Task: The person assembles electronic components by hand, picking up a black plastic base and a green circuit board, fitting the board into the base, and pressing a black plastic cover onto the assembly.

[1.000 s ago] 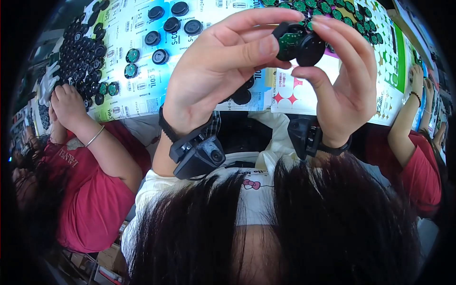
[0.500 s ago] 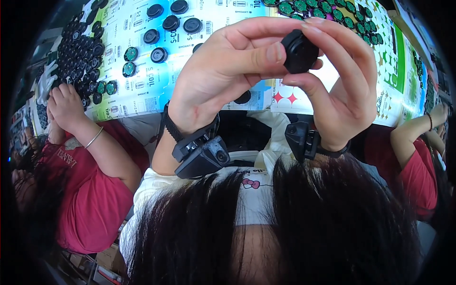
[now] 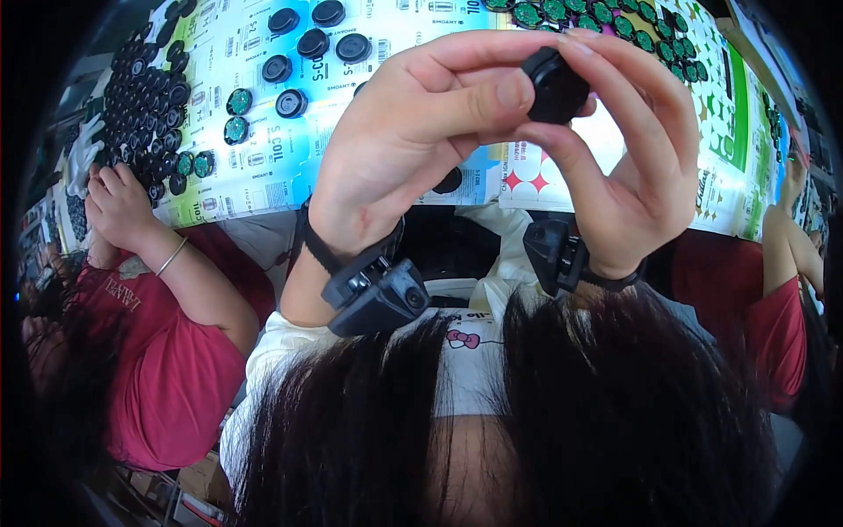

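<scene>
Fingers: left thumb and index of left hand [image 3: 395, 132] pinch a black round casing [image 3: 560, 88] at its left side. Right hand [image 3: 645, 167] holds it too: fingertips at the upper rim, fingers arched over its right side, thumb tip below and left; thumb contact cannot be made out. Casing raised above the worktop [image 3: 562, 195].

Print: left of casing, white-blue-green sheet [image 3: 272, 167] bearing dark lettering, bar codes, small cylinder drawings. Just below casing, white sheet with red star shapes [image 3: 527, 183] and fine red lettering. Right of casing, white-and-green sheet with gold pattern.

Near edge of worktop runs below casing, passing behind both wrists. Printed surface shows between casing and that edge, and through the gap between the hands.

Farther left of casing: spaced black casings [image 3: 313, 44], two green circuit boards [image 3: 239, 102], then a dense pile of black parts [image 3: 149, 105] beside a co-worker's hands [image 3: 118, 206]. Above and right of casing: cluster of round green boards [image 3: 601, 13].
</scene>
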{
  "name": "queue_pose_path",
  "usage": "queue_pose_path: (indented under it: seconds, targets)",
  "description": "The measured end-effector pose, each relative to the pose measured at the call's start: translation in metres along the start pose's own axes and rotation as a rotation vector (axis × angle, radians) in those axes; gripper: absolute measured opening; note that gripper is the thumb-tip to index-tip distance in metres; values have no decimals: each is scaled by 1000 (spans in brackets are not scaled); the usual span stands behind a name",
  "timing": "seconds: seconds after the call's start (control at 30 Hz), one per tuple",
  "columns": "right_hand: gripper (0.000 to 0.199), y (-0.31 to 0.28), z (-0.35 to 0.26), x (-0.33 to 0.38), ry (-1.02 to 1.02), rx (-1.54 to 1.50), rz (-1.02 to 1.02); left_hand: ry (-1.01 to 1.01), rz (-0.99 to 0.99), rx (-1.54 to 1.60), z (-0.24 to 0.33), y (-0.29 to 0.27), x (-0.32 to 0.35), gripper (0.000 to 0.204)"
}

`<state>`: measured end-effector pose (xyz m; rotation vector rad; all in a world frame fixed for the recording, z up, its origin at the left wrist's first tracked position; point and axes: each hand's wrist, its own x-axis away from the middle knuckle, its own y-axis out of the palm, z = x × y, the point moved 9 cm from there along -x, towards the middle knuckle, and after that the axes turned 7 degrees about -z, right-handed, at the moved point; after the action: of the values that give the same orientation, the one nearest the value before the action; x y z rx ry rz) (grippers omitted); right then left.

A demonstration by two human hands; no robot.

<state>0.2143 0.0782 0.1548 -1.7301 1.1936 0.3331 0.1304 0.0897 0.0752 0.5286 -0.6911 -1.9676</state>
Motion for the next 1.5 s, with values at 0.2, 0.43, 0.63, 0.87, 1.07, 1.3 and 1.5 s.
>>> queue_pose_path:
  seconds: [0.2, 0.43, 0.63, 0.87, 1.07, 1.3, 1.5]
  targets:
    - [44, 11, -1, 1, -33, 153, 69, 163, 274, -388, 19, 6, 12, 29]
    - [29, 22, 25, 15, 265, -608, 222, 325, 240, -555, 30, 8, 17, 21]
    - [27, 31, 36, 26, 345, -637, 79, 347, 257, -739, 33, 13, 17, 18]
    - [28, 31, 35, 26, 386, -517, 193, 367, 259, -895, 33, 15, 15, 18]
    - [26, 37, 74, 37, 573, -574, 8, -40, 317, -771, 23, -34, -13, 21]
    - [37, 66, 83, 59, 522, 3, -471, 236, 205, -1872, 51, -69, -30, 19]
    - [36, 97, 75, 56, 337, 103, -692, 220, 73, -2483, 31, -88, -17, 21]
